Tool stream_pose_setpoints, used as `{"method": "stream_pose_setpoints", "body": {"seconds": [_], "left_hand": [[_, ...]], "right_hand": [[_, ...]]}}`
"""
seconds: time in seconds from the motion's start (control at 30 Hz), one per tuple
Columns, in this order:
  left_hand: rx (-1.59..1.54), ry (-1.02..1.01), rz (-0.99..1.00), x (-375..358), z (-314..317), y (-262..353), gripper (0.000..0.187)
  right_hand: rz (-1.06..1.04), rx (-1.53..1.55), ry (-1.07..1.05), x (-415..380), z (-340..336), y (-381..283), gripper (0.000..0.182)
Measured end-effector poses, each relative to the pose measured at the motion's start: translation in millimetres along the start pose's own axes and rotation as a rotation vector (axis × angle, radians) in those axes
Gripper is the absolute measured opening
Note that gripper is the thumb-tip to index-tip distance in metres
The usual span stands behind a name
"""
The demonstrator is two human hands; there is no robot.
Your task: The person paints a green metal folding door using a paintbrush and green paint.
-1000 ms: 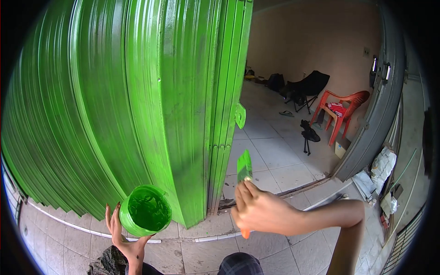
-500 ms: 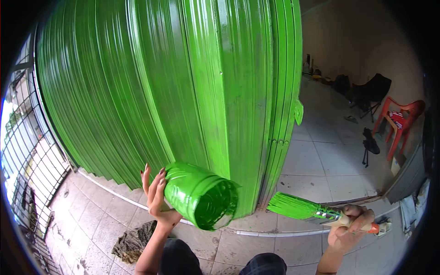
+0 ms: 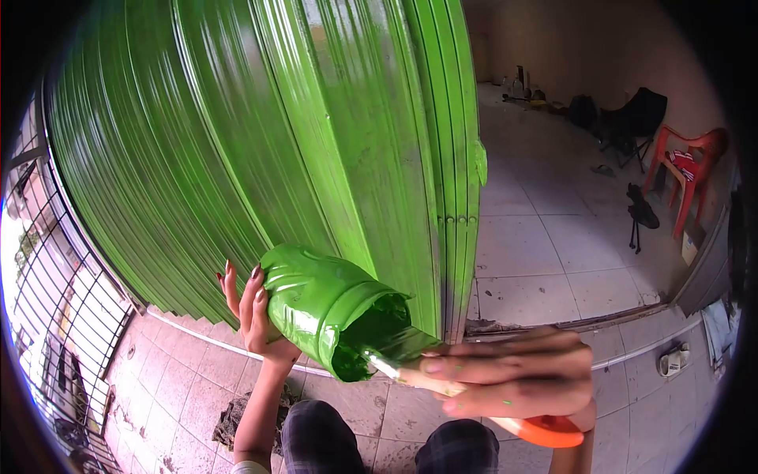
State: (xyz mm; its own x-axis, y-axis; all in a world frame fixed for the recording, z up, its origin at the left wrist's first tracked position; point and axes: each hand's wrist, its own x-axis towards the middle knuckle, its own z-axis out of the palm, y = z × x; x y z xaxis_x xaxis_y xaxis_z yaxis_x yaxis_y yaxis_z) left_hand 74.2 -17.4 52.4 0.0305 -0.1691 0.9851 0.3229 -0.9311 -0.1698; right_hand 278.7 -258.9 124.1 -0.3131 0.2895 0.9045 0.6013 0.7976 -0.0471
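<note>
Paint is going onto the brush [image 3: 395, 370] right now: half a second ago I was seeing its green bristles out in the air at three o'clock of the pot, and now they are sitting inside the pot's mouth. I am reading that as a reload, so the painting is pausing while the brush is taking on more.

My right hand [image 3: 513, 379] is closing around the brush, fingers wrapping the shaft, the orange handle end [image 3: 553, 430] sticking out below the palm. My left hand [image 3: 251, 308] is cradling the green pot [image 3: 324, 304] from behind with fingers spread, tipping it so the mouth is facing four o'clock, toward the right hand.

Behind both, the folding green door [image 3: 260, 150] is filling the view from nine to twelve o'clock, glossy and wet-looking. At two o'clock a red chair [image 3: 687, 178] and a dark folding chair [image 3: 636, 118] are standing well apart on the tiled floor [image 3: 537, 261]. A rag [image 3: 237, 411] is lying near my knees at seven o'clock. Nothing is blocking the hands.
</note>
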Motion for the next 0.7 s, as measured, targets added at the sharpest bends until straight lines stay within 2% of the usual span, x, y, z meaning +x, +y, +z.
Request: {"method": "stream_pose_setpoints", "body": {"seconds": [0.03, 0.17, 0.4, 0.47, 0.5, 0.7], "left_hand": [[0.012, -0.013, 0.001, 1, 2, 2, 0.04], [0.028, -0.057, -0.012, -1, 8, 13, 0.039], [-0.048, -0.086, -0.015, -14, 18, 18, 0.04], [-0.038, -0.13, -0.063, -17, 19, 22, 0.04], [-0.047, -0.144, -0.148, -24, 18, 20, 0.063], [-0.072, -0.336, -0.347, -39, 9, 34, 0.079]], "right_hand": [[0.048, -0.018, -0.01, 1, 4, -1, 0.009], [0.026, -0.097, -0.085, 8, 16, 14, 0.013], [0.063, -0.065, -0.305, 12, 16, 27, 0.015], [0.087, -0.048, -0.24, 8, 16, 30, 0.014], [0.098, -0.042, -0.208, 5, 16, 31, 0.014], [0.532, 0.304, 0.279, -22, 25, 35, 0.013]]}}
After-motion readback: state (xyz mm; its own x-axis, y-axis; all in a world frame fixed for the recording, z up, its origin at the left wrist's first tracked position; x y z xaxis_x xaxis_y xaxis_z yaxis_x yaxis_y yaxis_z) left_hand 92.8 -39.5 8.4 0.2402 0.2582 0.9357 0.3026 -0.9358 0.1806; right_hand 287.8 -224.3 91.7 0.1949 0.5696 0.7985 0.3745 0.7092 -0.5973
